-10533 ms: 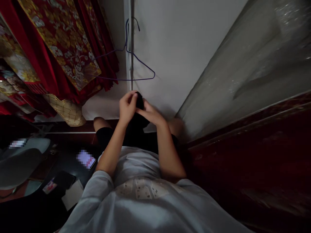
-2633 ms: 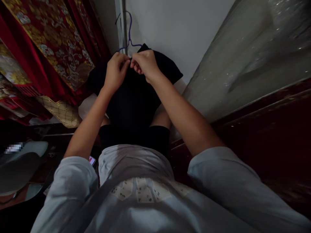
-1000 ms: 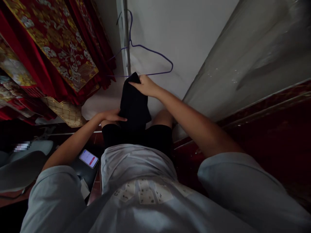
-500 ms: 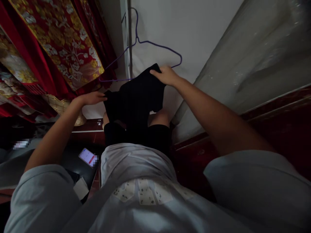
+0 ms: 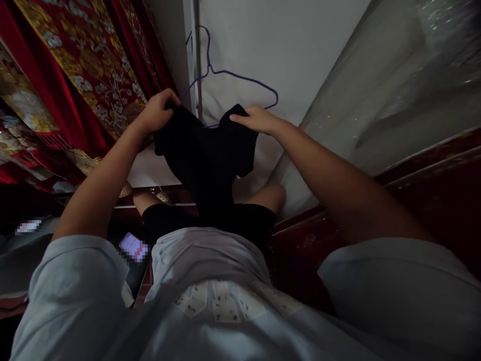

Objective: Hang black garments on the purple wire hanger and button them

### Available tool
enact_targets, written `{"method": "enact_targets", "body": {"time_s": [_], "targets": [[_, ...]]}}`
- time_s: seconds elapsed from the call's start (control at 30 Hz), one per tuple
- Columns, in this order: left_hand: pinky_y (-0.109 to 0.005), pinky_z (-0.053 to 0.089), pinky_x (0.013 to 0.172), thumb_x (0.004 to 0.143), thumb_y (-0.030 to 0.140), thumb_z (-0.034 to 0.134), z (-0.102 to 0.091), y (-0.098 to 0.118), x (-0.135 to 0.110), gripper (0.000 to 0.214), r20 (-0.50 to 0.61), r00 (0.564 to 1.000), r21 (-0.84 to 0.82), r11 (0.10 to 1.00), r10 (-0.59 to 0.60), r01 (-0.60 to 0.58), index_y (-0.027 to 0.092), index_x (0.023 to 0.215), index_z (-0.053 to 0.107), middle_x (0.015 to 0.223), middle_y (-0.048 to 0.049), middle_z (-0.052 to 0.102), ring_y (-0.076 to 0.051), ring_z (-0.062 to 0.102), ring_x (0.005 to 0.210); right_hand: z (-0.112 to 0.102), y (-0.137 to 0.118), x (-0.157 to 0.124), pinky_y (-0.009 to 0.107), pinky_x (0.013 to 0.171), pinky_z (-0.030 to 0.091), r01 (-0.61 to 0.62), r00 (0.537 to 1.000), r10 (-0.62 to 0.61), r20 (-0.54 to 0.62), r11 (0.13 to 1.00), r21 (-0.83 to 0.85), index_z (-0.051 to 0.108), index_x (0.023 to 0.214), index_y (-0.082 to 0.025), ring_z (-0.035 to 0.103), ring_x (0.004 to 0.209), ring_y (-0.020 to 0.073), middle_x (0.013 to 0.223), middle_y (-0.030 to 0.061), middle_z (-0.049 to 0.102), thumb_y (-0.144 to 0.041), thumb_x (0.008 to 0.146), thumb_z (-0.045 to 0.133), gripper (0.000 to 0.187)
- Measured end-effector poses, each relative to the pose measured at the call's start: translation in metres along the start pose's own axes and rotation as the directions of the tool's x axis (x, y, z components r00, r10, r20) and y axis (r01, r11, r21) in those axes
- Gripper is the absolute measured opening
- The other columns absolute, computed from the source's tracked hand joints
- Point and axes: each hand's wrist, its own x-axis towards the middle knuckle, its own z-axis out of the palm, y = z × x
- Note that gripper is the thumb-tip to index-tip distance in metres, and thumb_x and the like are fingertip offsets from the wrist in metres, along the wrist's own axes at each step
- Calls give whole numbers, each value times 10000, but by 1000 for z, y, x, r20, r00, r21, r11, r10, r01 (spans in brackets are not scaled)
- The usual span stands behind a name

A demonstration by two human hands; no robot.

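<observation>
A black garment [image 5: 208,155] hangs spread between my two hands in front of my chest. My left hand [image 5: 158,110] is closed on its upper left corner. My right hand [image 5: 255,119] pinches its upper right corner. Just behind the garment a purple wire hanger [image 5: 240,77] hangs by its hook on a white vertical pole [image 5: 192,55] against the white wall. The hanger's lower bar is partly hidden by the cloth. The garment's lower end drops toward my black shorts [image 5: 248,220].
Red and gold embroidered fabric [image 5: 82,65] hangs at the left. A phone [image 5: 133,246] with a lit screen lies on the dark floor by my left leg. A plastic-covered surface [image 5: 394,85] and a dark red wooden piece [image 5: 413,200] stand at the right.
My left hand rose from the garment's lower edge and took its upper left corner. The garment is now held higher and spread wider below the hanger. My right hand kept its hold.
</observation>
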Motion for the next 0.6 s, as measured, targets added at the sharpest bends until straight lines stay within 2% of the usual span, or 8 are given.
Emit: {"method": "enact_targets", "body": {"time_s": [0.07, 0.1, 0.2, 0.27, 0.37, 0.47, 0.53, 0.6], "targets": [[-276, 444, 971, 774, -208, 476, 3, -2, 7, 580, -11, 1000, 2, 1000, 8, -8, 127, 1236, 584, 957, -4, 661, -148, 578, 935, -2, -6, -2, 371, 862, 558, 24, 988, -11, 156, 996, -81, 726, 877, -103, 686, 865, 191, 893, 81, 723, -265, 897, 783, 173], [-276, 442, 980, 780, -215, 461, 3, -4, 7, 622, 0, 1000, 9, 1000, -4, 4, 127, 1288, 572, 967, 3, 666, -142, 576, 930, -5, -10, -4, 376, 946, 539, 72, 985, -54, 165, 992, -104, 747, 1015, -88, 695, 995, 208, 1031, 122, 744, -213, 875, 800, 195], [-274, 424, 1037, 805, -213, 450, -1, -12, 3, 569, 43, 997, 32, 998, -58, 57, 133, 1220, 628, 1045, 13, 671, -123, 532, 937, -24, -20, -11, 313, 1069, 464, 149, 989, -151, -7, 981, -128, 576, 1452, -39, 569, 1348, 220, 1461, 250, 584, -121, 786, 860, 728], [-275, 421, 1051, 797, -218, 466, -5, -18, 3, 526, 51, 995, 49, 996, -82, 79, 124, 1147, 658, 1043, 12, 656, -125, 508, 931, -37, -24, -15, 266, 989, 484, 80, 983, -100, -155, 988, -132, 446, 1559, -10, 562, 1351, 212, 1550, 312, 471, -151, 759, 890, 926], [-289, 435, 1013, 768, -220, 531, -11, -23, 7, 490, 1, 998, 134, 988, -70, 69, 108, 1086, 708, 978, -20, 600, -154, 491, 921, -49, -26, -14, 264, 826, 488, -81, 989, 64, -134, 989, -127, 616, 1411, 21, 683, 1057, 167, 1317, 299, 656, -249, 806, 861, 707], [-337, 399, 1071, 766, -217, 565, -15, -27, 9, 467, -105, 993, 197, 978, -44, 65, 113, 1052, 729, 1024, -64, 562, -196, 465, 1034, -61, -33, -10, 284, 792, 484, -166, 986, 167, 6, 985, -54, 764, 1127, 44, 677, 829, 106, 1033, 222, 755, -264, 889, 773, 390], [-378, 353, 1129, 828, -175, 598, -18, -32, 7, 399, -150, 986, 198, 974, -77, 106, 124, 1066, 713, 1023, -63, 554, -202, 440, 1050, -71, -42, -9, 286, 808, 508, -239, 965, 229, 130, 969, 69, 783, 1047, 28, 676, 776, 84, 995, 187, 766, -231, 917, 743, 292], [-374, 366, 1103, 915, -105, 606, -20, -38, 3, 323, -114, 980, 154, 972, -163, 179, 133, 1118, 686, 941, -33, 553, -185, 444, 958, -82, -54, -9, 283, 776, 536, -310, 934, 263, 242, 932, 185, 791, 969, -7, 678, 710, 75, 926, 150, 771, -271, 953, 713, 276]]}}
